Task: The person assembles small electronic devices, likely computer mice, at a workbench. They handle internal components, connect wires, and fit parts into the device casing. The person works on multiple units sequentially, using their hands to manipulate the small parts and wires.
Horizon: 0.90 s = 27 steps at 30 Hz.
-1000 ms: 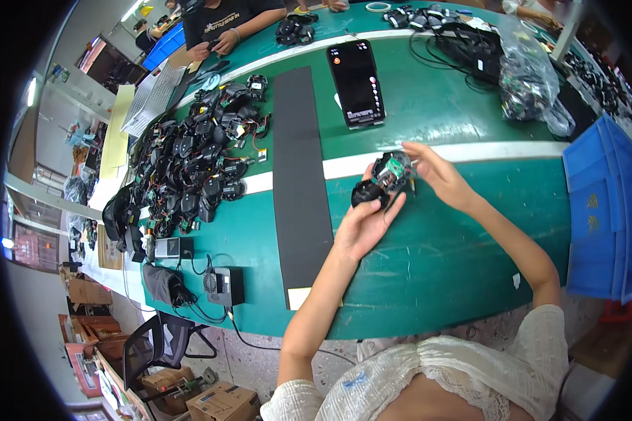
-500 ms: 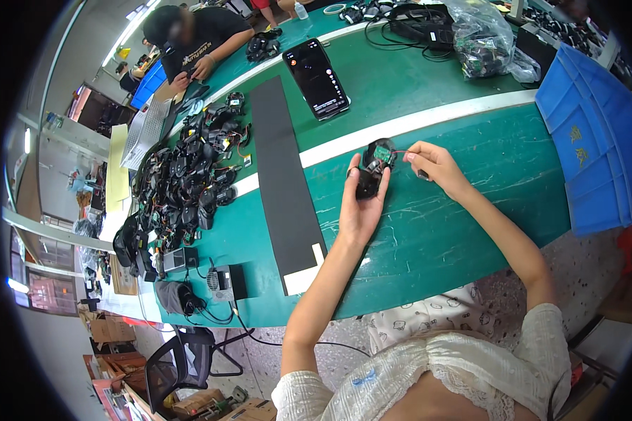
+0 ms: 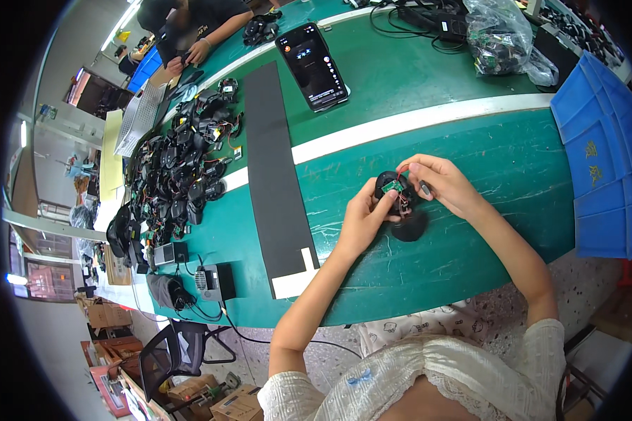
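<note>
Near the middle of the green table, my left hand (image 3: pixel 364 216) is closed around an opened black device (image 3: pixel 385 181), its thumb beside a small green circuit board (image 3: pixel 395 186). A rounded black shell (image 3: pixel 410 229) hangs below it, close to the tabletop; thin wires show between the two parts. My right hand (image 3: pixel 448 184) pinches a thin red wire (image 3: pixel 402 169) at the upper edge of the device. A short dark grey piece (image 3: pixel 425 188) sticks out from under its curled fingers; what it belongs to is hidden in the palm.
A heap of black devices with wires (image 3: pixel 182 154) covers the left side. A long black mat (image 3: pixel 274 175) lies beside it. A phone (image 3: pixel 313 67) stands beyond, a blue crate (image 3: pixel 602 161) at right. A black box (image 3: pixel 216 282) sits front left. Another person works far left.
The device has come nearer to me and turned, with its shell now lower. My left thumb has moved onto the board's edge, and my right hand has come closer to the device.
</note>
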Motion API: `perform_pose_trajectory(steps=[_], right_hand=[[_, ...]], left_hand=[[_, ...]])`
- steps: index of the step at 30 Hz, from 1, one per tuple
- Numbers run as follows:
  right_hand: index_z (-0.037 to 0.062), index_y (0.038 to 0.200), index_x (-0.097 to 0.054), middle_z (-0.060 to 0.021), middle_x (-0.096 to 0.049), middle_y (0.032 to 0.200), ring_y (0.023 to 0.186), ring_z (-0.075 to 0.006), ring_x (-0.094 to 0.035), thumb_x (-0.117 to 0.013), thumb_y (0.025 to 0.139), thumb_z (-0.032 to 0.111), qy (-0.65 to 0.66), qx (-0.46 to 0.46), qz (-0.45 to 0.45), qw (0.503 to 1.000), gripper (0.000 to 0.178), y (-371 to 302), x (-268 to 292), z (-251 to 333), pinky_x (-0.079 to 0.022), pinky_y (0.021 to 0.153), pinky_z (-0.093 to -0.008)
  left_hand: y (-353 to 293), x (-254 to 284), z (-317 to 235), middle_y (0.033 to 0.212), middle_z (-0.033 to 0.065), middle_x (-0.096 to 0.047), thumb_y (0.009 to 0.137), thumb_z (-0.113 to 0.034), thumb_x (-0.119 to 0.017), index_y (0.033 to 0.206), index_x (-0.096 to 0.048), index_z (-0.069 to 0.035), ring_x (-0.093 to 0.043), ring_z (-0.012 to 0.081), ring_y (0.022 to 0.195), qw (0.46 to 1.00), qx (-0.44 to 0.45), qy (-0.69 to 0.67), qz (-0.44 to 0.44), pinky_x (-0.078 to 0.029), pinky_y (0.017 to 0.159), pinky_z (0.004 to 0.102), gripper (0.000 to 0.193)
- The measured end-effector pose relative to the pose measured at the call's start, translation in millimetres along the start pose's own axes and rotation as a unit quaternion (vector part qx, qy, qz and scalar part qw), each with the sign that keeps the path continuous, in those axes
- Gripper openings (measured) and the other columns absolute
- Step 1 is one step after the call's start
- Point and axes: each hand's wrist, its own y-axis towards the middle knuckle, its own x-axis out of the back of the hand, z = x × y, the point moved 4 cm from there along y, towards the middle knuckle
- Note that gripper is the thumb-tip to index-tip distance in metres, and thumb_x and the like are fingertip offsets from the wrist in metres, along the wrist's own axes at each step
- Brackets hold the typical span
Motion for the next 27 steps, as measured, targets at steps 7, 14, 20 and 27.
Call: perform_pose_trajectory(steps=[7, 14, 20, 27], right_hand=[[-0.0013, 0.114, -0.050, -0.0026, -0.055, 0.094, 0.086, -0.0083, -0.051, -0.056, 0.086, 0.009, -0.035, 0.051, -0.043, 0.997, 0.030, 1, 18, 12, -0.041, 0.075, -0.0206], [-0.0034, 0.112, -0.051, -0.0064, -0.057, 0.105, 0.095, -0.0099, -0.052, -0.057, 0.086, 0.009, -0.060, 0.053, -0.001, 0.997, 0.029, -4, 15, 18, -0.041, 0.083, -0.0231], [-0.0026, 0.106, -0.053, -0.0063, -0.059, 0.098, 0.091, -0.0111, -0.056, -0.056, 0.086, 0.008, -0.119, 0.065, -0.028, 0.990, 0.023, -8, 11, 17, -0.045, 0.081, -0.0237], [-0.0019, 0.101, -0.050, -0.0095, -0.061, 0.090, 0.083, -0.0138, -0.059, -0.057, 0.086, 0.008, -0.241, 0.195, -0.118, 0.943, 0.019, -18, -13, 20, -0.047, 0.076, -0.0265]], left_hand=[[7, 12, -9, 0.095, 0.0139, -0.060, 0.093, -0.008, -0.044, 0.106, -0.040, 0.002, -0.064, 0.0180, 0.076, 0.997, -0.030, -0.015, -0.074, -0.055, 0.061, 0.0235, 0.018], [3, 5, -14, 0.103, 0.0194, -0.058, 0.095, -0.009, -0.038, 0.112, -0.034, -0.001, -0.062, 0.0233, 0.090, 0.993, -0.079, -0.012, -0.091, -0.056, 0.072, 0.0302, 0.019], [-1, -3, -23, 0.104, 0.0203, -0.057, 0.094, -0.008, -0.039, 0.122, -0.032, -0.006, -0.062, 0.0240, 0.088, 0.991, -0.072, -0.018, -0.108, -0.055, 0.073, 0.0317, 0.029], [-4, -1, -19, 0.113, 0.0128, -0.051, 0.089, -0.005, -0.049, 0.126, -0.034, -0.009, -0.060, 0.0195, 0.092, 0.988, -0.102, 0.007, -0.116, -0.055, 0.073, 0.0291, 0.040]])
